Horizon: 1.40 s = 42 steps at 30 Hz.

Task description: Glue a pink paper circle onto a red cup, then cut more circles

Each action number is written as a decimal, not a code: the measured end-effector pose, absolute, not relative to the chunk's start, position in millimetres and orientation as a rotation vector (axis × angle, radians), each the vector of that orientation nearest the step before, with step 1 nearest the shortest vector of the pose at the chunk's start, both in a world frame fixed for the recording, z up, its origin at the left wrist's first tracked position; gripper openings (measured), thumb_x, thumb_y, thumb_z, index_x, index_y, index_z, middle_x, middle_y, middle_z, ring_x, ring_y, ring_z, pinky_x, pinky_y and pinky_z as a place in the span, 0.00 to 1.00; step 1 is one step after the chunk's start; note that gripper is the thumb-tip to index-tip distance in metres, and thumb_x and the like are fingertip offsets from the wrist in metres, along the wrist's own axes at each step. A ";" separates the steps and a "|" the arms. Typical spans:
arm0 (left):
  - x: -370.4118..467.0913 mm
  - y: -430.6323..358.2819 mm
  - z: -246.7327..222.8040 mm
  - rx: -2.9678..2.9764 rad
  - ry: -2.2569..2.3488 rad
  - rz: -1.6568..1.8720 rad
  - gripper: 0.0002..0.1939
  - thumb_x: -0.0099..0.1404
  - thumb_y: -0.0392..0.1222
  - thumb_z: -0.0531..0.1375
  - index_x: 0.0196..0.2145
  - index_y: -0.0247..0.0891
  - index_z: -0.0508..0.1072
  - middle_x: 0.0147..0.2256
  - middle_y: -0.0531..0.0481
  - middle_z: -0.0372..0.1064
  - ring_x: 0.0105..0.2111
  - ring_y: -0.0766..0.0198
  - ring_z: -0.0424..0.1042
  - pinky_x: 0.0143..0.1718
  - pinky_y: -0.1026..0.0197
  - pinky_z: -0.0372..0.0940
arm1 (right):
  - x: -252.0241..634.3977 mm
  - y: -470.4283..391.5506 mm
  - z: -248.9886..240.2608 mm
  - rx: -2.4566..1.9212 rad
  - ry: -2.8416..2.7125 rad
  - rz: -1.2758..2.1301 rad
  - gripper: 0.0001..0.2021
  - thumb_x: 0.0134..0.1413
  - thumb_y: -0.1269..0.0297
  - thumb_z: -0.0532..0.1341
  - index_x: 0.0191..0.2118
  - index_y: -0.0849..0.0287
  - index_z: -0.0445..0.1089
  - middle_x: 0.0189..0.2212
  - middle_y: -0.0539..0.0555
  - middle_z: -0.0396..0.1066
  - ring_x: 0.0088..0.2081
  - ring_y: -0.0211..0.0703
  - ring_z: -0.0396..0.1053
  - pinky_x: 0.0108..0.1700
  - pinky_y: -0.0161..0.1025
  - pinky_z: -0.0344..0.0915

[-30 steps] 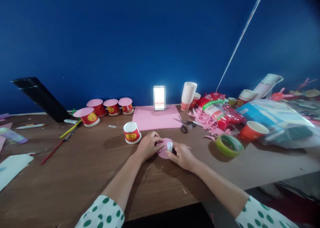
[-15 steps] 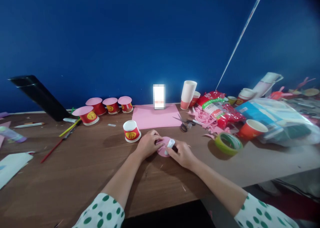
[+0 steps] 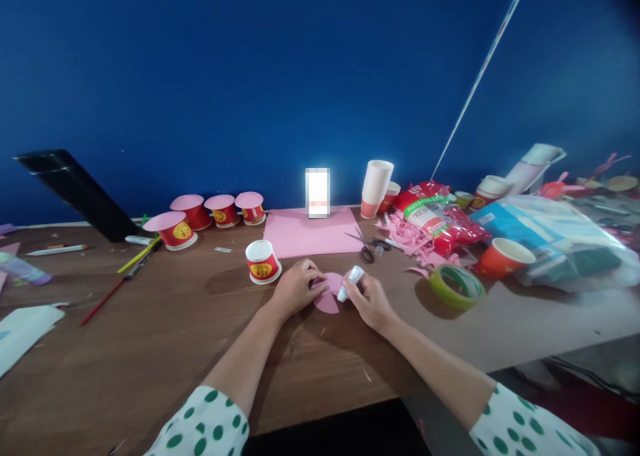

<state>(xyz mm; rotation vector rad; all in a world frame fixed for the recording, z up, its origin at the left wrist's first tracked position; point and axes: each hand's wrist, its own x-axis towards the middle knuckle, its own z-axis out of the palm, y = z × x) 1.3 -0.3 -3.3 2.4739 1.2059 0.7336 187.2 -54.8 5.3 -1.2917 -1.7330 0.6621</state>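
Observation:
A pink paper circle [image 3: 327, 301] with a slit or wedge-shaped gap at its lower right lies on the table in front of me. My left hand [image 3: 300, 286] pins its left edge, fingers bent and pressed together on the paper. In my right hand [image 3: 369, 299] is a white glue stick [image 3: 351, 283], gripped between thumb and fingers and tilted with its lower end at the circle's right side. Whether that end touches the paper I cannot tell. Left of my left hand stands a red and white paper cup [image 3: 263, 264] with a yellow emblem.
Several red cups topped with pink discs [image 3: 221, 209] line the wall. Pink sheets [image 3: 313, 239], scissors [image 3: 369, 248], a stack of white cups [image 3: 376, 189], a red bag [image 3: 435, 216], pink scraps and green tape [image 3: 456, 289] lie behind and right. Paintbrushes [image 3: 127, 276] lie left.
My right hand has moved the glue stick a little to the right across the circle, uncovering its lower right part. My left hand stays in place.

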 end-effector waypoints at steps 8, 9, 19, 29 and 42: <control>1.5 1.4 -4.5 2.465 1.214 0.725 0.12 0.57 0.48 0.57 0.36 0.42 0.75 0.34 0.49 0.66 0.33 0.64 0.65 0.33 0.63 0.60 | 179.9 -59.8 15.0 -1.339 -1.973 0.572 0.09 0.54 0.62 0.53 0.35 0.59 0.69 0.29 0.53 0.72 0.31 0.41 0.68 0.32 0.33 0.60; 1.7 1.3 -4.5 2.462 1.212 0.726 0.12 0.57 0.48 0.57 0.36 0.42 0.75 0.34 0.49 0.66 0.33 0.64 0.65 0.33 0.63 0.60 | 179.5 -59.8 15.3 -1.355 -1.998 0.535 0.09 0.53 0.62 0.54 0.36 0.59 0.68 0.30 0.54 0.72 0.32 0.42 0.68 0.32 0.33 0.59; 1.9 -1.0 0.6 2.439 1.217 0.713 0.12 0.56 0.47 0.58 0.36 0.43 0.75 0.35 0.49 0.66 0.34 0.63 0.65 0.34 0.62 0.60 | 200.0 -49.7 11.6 -1.064 -1.509 1.256 0.13 0.51 0.55 0.56 0.28 0.61 0.66 0.17 0.48 0.64 0.18 0.32 0.59 0.21 0.30 0.53; 1.4 -4.5 4.0 2.433 1.157 0.808 0.14 0.58 0.40 0.54 0.42 0.40 0.71 0.36 0.47 0.66 0.36 0.62 0.65 0.37 0.61 0.61 | 279.8 -32.8 23.8 -1.481 -1.552 0.661 0.14 0.48 0.61 0.58 0.41 0.60 0.67 0.37 0.56 0.72 0.38 0.46 0.69 0.39 0.41 0.62; -2.1 -4.9 1.0 2.553 1.289 0.777 0.14 0.60 0.44 0.54 0.42 0.39 0.71 0.37 0.46 0.65 0.38 0.60 0.65 0.39 0.59 0.61 | 275.6 -18.9 10.7 -2.258 -1.714 -0.117 0.12 0.54 0.62 0.51 0.41 0.63 0.64 0.39 0.63 0.65 0.36 0.50 0.67 0.34 0.41 0.58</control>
